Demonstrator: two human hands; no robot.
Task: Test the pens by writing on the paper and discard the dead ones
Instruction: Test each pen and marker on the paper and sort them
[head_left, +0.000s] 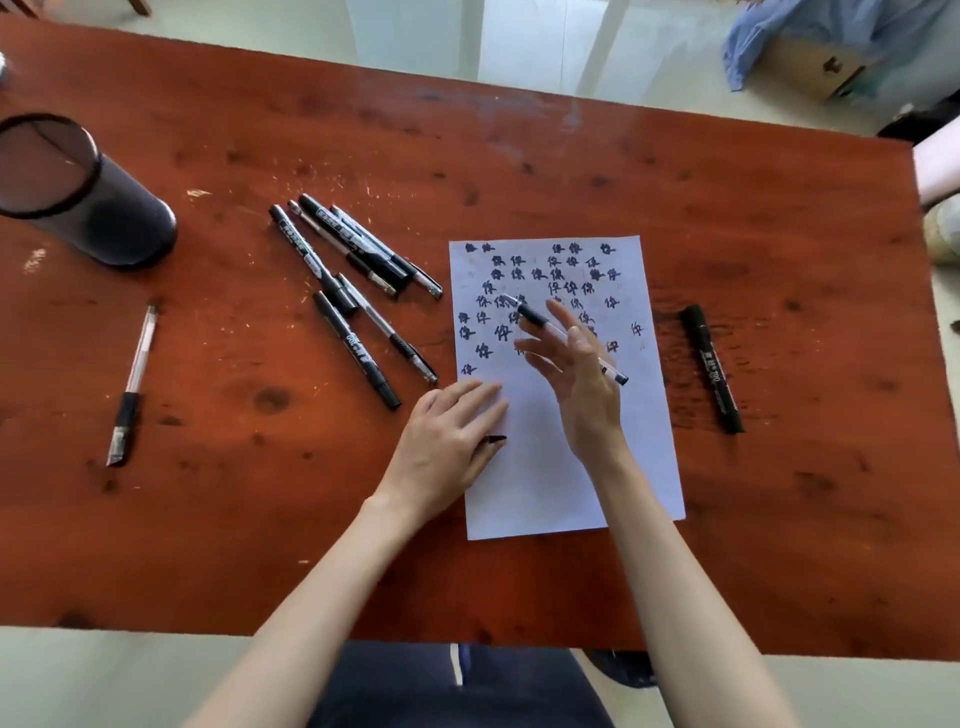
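Red-brown wooden table, seen from above.

Paper: white sheet at centre, upper half covered in repeated dark handwritten characters, lower half blank.

Right hand: raised over the sheet, fingers spread and loosely extended. A clear-barrelled pen with a black grip lies across and beneath them, tip toward the written characters, tail end showing past the hand's right edge. Whether the fingers actually grip it, I cannot tell.

Left hand: flat on the sheet's left edge, fingers together and pressed down. A small black piece, perhaps a cap, pokes out under the thumb side.

Pile of pens: several black and clear ones, left of the paper.

Single clear pen: far left, apart.

Black marker: right of the paper.

Mesh pen cup: upper left, upright.
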